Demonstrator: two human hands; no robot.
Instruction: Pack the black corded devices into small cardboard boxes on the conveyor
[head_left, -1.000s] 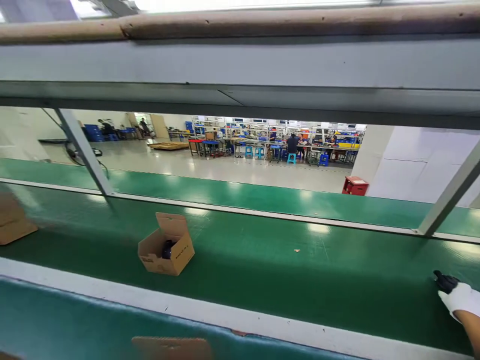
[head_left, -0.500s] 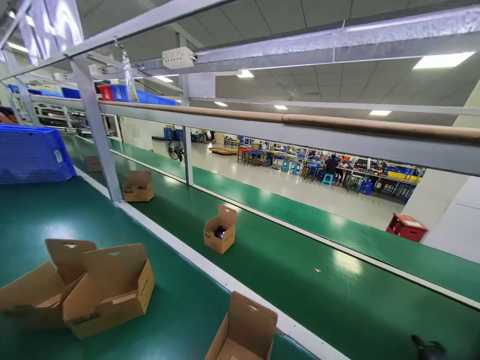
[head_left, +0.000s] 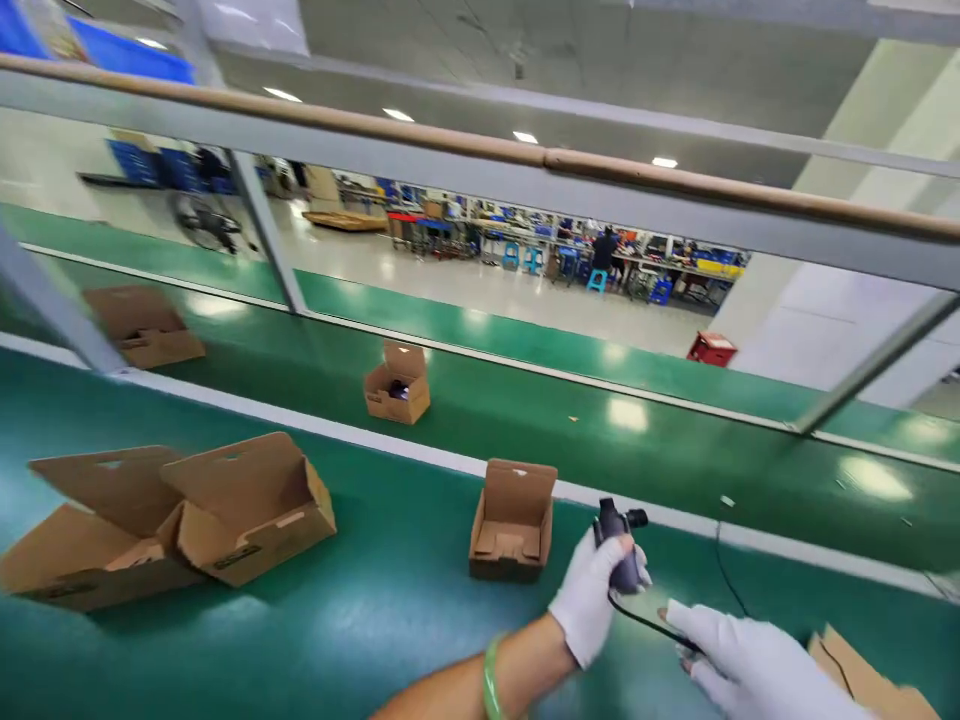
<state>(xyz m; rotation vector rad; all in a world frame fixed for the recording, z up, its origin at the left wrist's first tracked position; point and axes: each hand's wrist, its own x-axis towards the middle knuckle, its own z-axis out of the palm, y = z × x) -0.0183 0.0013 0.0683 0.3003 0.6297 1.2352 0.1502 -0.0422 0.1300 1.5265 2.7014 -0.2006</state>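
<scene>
My left hand point(head_left: 592, 600), in a white glove with bare fingertips, is closed around a dark device point(head_left: 619, 555) with a short knob on its side. A black cable point(head_left: 649, 624) runs from the device's lower end to my right hand point(head_left: 731, 650), also gloved, whose thumb and fingers pinch it. An open cardboard box point(head_left: 512, 520) stands on the green surface just left of the device, its lid raised. Two more open boxes, one point(head_left: 255, 510) overlapping the other point(head_left: 97, 540), sit at the left.
Beyond the white rail, an open box point(head_left: 397, 385) with a dark item inside stands on the green belt point(head_left: 495, 405). Another box point(head_left: 142, 325) is farther left. Cardboard point(head_left: 870, 680) lies at the lower right. Metal posts and a padded bar point(head_left: 450, 138) cross the view.
The view has swung right and down. Both gloved hands have come into view with the device and its cable. The nearest box now shows in full.
</scene>
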